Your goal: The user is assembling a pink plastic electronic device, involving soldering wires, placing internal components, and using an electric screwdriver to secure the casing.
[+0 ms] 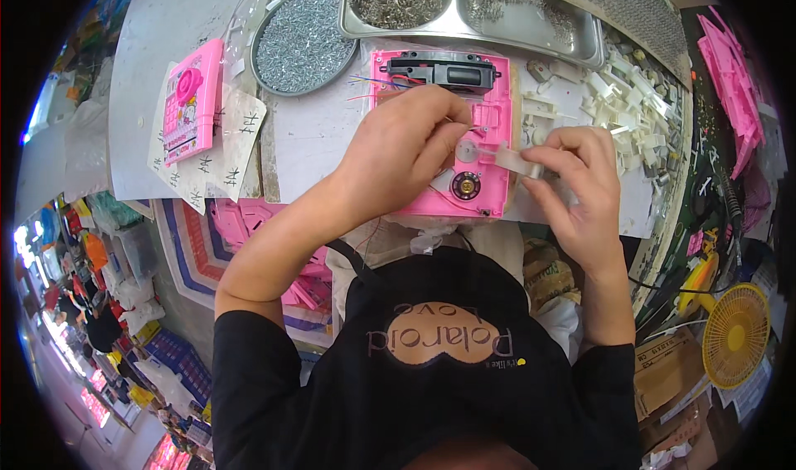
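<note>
While the right hand (pixel 580 171) pinches a white part (pixel 517 163) at the right edge of the pink case (pixel 493 200), the part's long axis lying roughly left-right, the left hand (pixel 406 146) bunches its fingers just left, their hold unclear.

The left hand (pixel 406 142) hides part of the pink case (pixel 493 194); whether it holds anything is unclear; the top edge crops the metal tray (pixel 458 29); its pieces (pixel 400 4) look too tiny to identify.
</note>
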The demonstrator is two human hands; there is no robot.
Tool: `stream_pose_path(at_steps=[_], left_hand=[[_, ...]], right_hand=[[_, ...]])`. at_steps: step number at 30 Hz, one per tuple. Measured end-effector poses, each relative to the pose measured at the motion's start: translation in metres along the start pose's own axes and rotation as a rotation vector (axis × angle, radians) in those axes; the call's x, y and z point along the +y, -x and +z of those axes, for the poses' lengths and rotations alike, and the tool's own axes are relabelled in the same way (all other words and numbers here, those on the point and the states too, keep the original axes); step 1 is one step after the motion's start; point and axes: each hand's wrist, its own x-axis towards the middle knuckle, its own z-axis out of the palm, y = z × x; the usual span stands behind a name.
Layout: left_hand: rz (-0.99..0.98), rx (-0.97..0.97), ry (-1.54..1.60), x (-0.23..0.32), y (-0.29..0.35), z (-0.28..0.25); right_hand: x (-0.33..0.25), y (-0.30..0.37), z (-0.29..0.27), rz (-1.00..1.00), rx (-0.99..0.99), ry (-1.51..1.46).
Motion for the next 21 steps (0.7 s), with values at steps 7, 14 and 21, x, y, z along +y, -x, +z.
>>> stream_pose_path(at_steps=[7,14,21], left_hand=[[0.012,0.019,0.005,-0.006,0.002,0.000],[0.052,0.064,0.005,-0.008,0.002,0.005],[0.133,0.108,-0.034,-0.011,0.000,0.008]], right_hand=[[-0.006,-0.027,0.010,-0.222,-0.066,0.157],[0.009,-0.036,0.013,-0.348,-0.111,0.053],[0.027,-0.019,0.035,-0.229,-0.027,-0.163]])
